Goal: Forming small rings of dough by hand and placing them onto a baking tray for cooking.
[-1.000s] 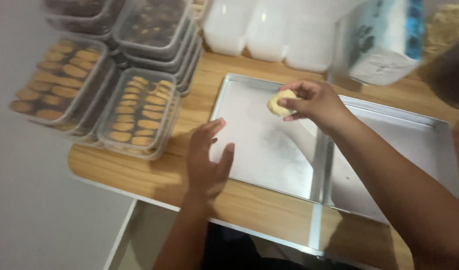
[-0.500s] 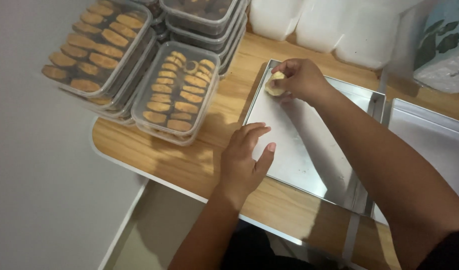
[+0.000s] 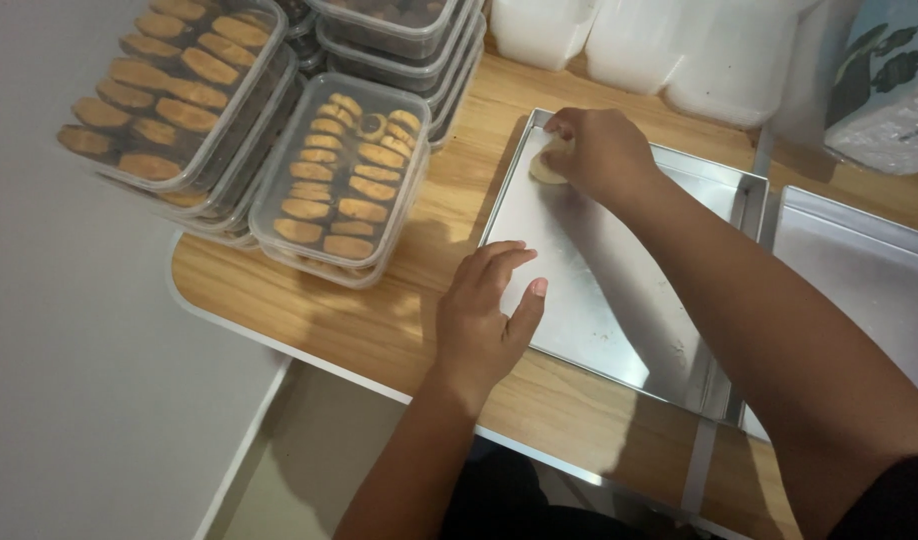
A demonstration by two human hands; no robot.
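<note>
Far left there's a stack of clear plastic containers (image 3: 169, 100) packed with golden oblong cookies, and just right of it another lidded cookie container (image 3: 344, 175) filled in neat rows, so plenty of baked stuff looks boxed up. More stacked containers (image 3: 404, 40) sit behind, contents dark and hard to make out.

Moving right along the wooden table (image 3: 379, 320), the left hand (image 3: 484, 315) rests on the near-left edge of the metal baking tray (image 3: 619, 300), fingers loosely spread and flat, holding nothing, just bracing the rim.

The right hand (image 3: 604, 150) reaches to the tray's far-left corner, fingers curled down over a pale dough piece (image 3: 544, 165), pinching or pressing it against the tray floor. Can't tell whether it's gripped or already set down, since the fingers cover most of it.

Progress-wise I'd say this tray has barely begun: that one lump is the only thing on it, the rest is bare metal. A second tray (image 3: 859, 290) to the right also shows nothing on the part in view, but it's cut off by the frame and the forearm.

Far back are white tubs (image 3: 629, 40), tops cropped, and a patterned box (image 3: 884, 90) at far right, partly out of view.
</note>
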